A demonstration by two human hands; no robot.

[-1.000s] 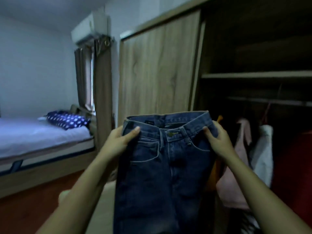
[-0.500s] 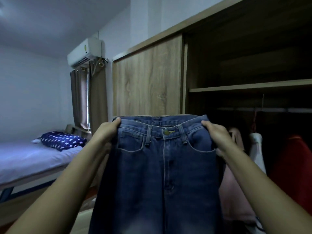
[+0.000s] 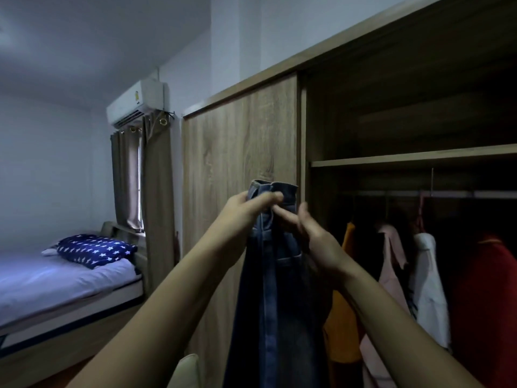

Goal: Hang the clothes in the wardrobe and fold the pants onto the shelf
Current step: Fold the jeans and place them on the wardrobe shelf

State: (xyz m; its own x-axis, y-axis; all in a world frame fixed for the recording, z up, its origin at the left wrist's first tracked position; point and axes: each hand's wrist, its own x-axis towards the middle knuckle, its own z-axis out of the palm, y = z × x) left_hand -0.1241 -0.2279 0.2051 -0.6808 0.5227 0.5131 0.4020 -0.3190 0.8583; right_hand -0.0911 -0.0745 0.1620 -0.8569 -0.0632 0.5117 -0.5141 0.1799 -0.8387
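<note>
Folding is judged underway: jeans [image 3: 275, 289] at centre frame are gripped by the left hand [image 3: 246, 210]; whether the right hand [image 3: 313, 239] grips cannot be told. Next, they must be doubled.

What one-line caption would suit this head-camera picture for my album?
Left hand grips the waistband of lengthwise-folded blue jeans, right hand touching, before an open wardrobe of hanging clothes.

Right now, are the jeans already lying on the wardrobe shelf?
No, the jeans hang in front of the wardrobe door, waistband pinched in the left hand, short of the shelf.
</note>
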